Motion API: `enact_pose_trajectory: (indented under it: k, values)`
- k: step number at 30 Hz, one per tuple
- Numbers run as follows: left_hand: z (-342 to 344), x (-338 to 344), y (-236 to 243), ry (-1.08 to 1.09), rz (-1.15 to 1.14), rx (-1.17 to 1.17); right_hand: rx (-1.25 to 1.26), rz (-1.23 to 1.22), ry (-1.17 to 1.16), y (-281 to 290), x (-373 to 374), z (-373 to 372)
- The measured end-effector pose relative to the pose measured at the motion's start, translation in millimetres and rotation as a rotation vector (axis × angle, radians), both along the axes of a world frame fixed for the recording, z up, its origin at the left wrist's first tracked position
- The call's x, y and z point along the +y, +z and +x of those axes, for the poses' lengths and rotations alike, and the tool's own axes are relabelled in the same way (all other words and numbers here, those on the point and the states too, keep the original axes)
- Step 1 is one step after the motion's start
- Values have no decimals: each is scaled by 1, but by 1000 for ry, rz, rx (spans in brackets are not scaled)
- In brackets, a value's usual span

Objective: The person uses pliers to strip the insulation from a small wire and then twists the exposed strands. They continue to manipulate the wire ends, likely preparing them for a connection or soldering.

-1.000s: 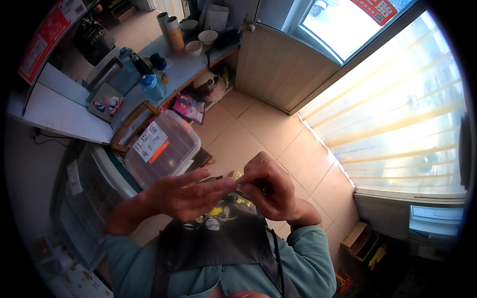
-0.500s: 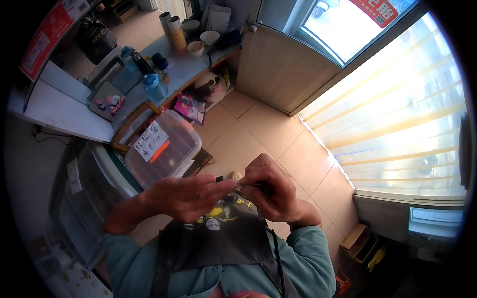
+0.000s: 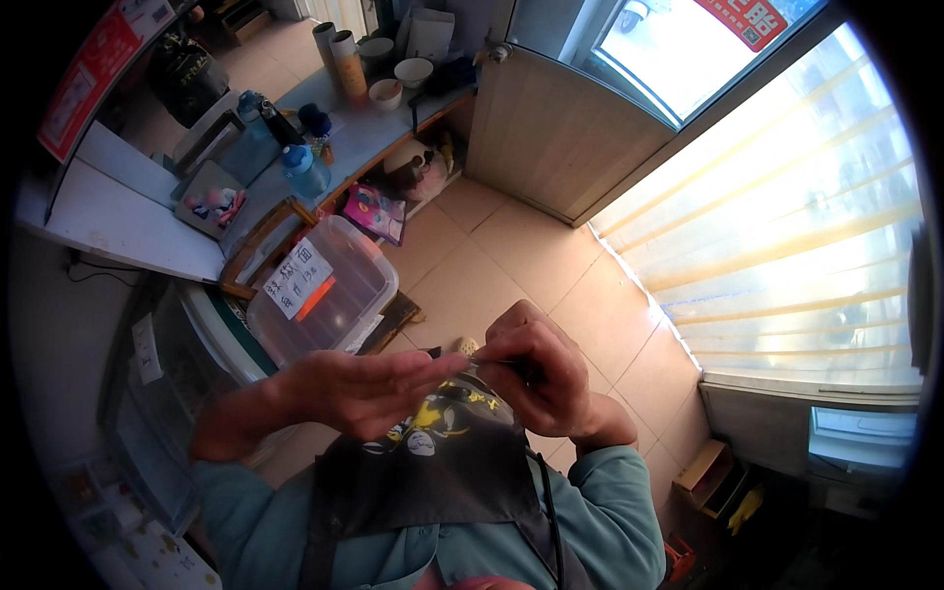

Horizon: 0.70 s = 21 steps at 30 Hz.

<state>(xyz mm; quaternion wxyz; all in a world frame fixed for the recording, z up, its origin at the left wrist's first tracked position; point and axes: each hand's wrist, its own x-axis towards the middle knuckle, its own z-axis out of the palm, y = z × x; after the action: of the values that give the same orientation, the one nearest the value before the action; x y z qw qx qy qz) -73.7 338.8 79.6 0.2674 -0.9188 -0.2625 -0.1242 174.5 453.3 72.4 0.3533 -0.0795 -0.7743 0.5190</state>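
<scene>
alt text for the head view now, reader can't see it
An outstretched left hand and a right hand pinching a thin, unidentifiable item nearly meet before a dark printed apron. A labelled translucent plastic box sits at left.

The grey-blue counter (image 3: 356, 138) bears a light-blue bottle (image 3: 306, 175), two pale bowls (image 3: 413, 72) and a tall tube (image 3: 348, 67), probably cardboard.

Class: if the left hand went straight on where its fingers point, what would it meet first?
The left hand would probably meet the right hand, or the thin piece seemingly pinched there; depth is unclear, so they may already touch.
</scene>
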Motion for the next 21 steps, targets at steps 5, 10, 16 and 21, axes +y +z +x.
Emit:
enact_pose_trajectory:
  k: [5, 10, 16, 21]
  values:
    - [-3, 2, 3, -20, 21, 40, -9, -9, 2, 0, 1, 0]
    - [-3, 3, 6, -33, 32, 77, -16, -2, 15, 3, 2, 1]
    - [0, 4, 10, -35, 33, 88, -14, -10, 16, 1, 3, 0]
    - [8, 4, 9, -129, 77, 213, -15, 43, -17, -3, 5, -2]
